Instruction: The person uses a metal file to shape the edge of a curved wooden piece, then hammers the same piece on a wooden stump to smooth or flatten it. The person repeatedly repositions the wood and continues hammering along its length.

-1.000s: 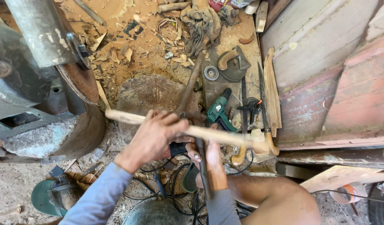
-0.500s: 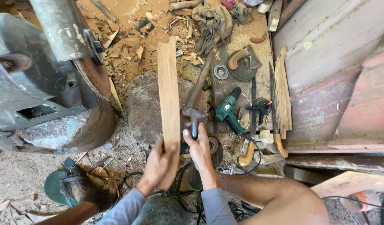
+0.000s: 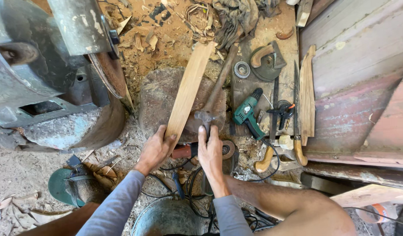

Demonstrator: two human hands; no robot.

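My left hand (image 3: 155, 148) grips the near end of a long flat wooden slat (image 3: 188, 91), which slants up and to the right over a rounded tree stump (image 3: 153, 102). My right hand (image 3: 210, 150) lies just right of it, fingers stretched onto the metal head of a hammer (image 3: 208, 116); its wooden handle runs away toward the top. Whether the right hand grips the hammer head is unclear. An angle grinder (image 3: 197, 150) with an orange body sits partly hidden under both hands.
A green cordless drill (image 3: 247, 113), knives with wooden handles (image 3: 297, 144), a second wooden slat (image 3: 306, 96) and a hand saw (image 3: 264, 61) lie right of the stump. Grey machinery (image 3: 44, 74) stands left. A metal bucket (image 3: 168, 218) and cables lie near my knees.
The slat first lay crosswise in both hands, then stood lengthwise; now its far end tilts right. My right hand has left the slat and rests on the hammer head.
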